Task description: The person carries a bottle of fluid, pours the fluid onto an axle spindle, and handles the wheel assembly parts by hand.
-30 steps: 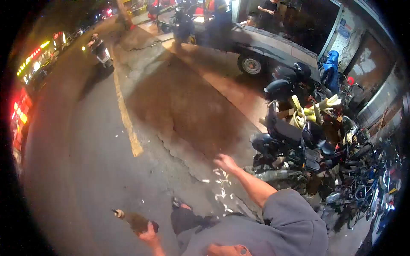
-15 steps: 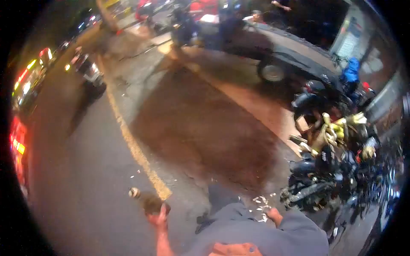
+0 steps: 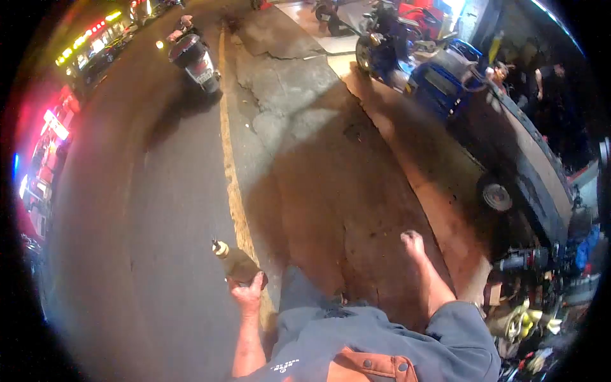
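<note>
My left hand [image 3: 248,293] is closed round a brownish squat bottle [image 3: 242,264]. Its pale neck, with a dark thin tip [image 3: 219,247], points up and to the left, over the asphalt by the yellow line. My right hand [image 3: 412,242] is stretched forward over the shadowed pavement, fingers curled in. Nothing shows in it, and it touches nothing. Below both hands are my grey shirt [image 3: 369,337] and an orange-brown apron [image 3: 375,364] with dark snaps.
A worn yellow line [image 3: 227,159] runs ahead along the road. Cracked pavement [image 3: 305,108] lies to its right. A scooter with a rider [image 3: 197,63] is ahead left. A flatbed cart [image 3: 496,194], a blue three-wheeler [image 3: 439,86] and cluttered goods [image 3: 522,321] line the right side.
The view has swung right and up the road. My right hand has moved from beside my body to out in front. The bottle stays in my left hand.
</note>
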A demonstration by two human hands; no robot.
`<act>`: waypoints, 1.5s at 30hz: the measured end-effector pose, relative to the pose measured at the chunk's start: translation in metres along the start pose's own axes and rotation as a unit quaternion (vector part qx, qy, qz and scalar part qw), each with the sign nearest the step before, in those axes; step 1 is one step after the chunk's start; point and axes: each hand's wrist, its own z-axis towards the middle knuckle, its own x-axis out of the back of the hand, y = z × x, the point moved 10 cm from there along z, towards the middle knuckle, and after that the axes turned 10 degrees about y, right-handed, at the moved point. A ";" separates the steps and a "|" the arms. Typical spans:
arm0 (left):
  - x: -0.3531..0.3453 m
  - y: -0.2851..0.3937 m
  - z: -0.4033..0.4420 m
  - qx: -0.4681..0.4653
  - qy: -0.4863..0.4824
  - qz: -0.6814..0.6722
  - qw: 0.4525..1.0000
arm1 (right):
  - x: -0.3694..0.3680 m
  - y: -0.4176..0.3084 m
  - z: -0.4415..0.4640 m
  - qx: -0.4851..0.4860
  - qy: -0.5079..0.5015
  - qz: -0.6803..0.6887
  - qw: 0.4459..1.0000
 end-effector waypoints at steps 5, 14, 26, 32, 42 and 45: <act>-0.102 -0.025 0.146 0.032 -0.027 0.021 0.999 | 0.023 -0.175 0.307 -0.221 0.034 0.167 0.960; -0.351 -0.012 0.454 0.040 -0.126 -0.009 0.991 | -0.226 0.000 0.196 -0.343 -0.015 -0.029 0.939; -0.730 -0.067 0.806 -0.020 -0.046 0.038 0.998 | -0.376 0.075 0.625 -0.480 -0.238 -0.076 0.841; -0.890 -0.070 0.967 0.021 -0.030 -0.071 0.997 | -0.360 -0.011 1.176 -0.364 0.030 0.149 0.919; -1.243 -0.084 1.266 -0.026 -0.191 0.027 0.981 | -0.606 0.057 1.341 -0.525 0.077 0.051 0.846; -1.362 -0.040 1.323 -0.071 -0.245 -0.020 0.967 | -0.626 0.025 1.371 -0.628 0.103 0.214 0.741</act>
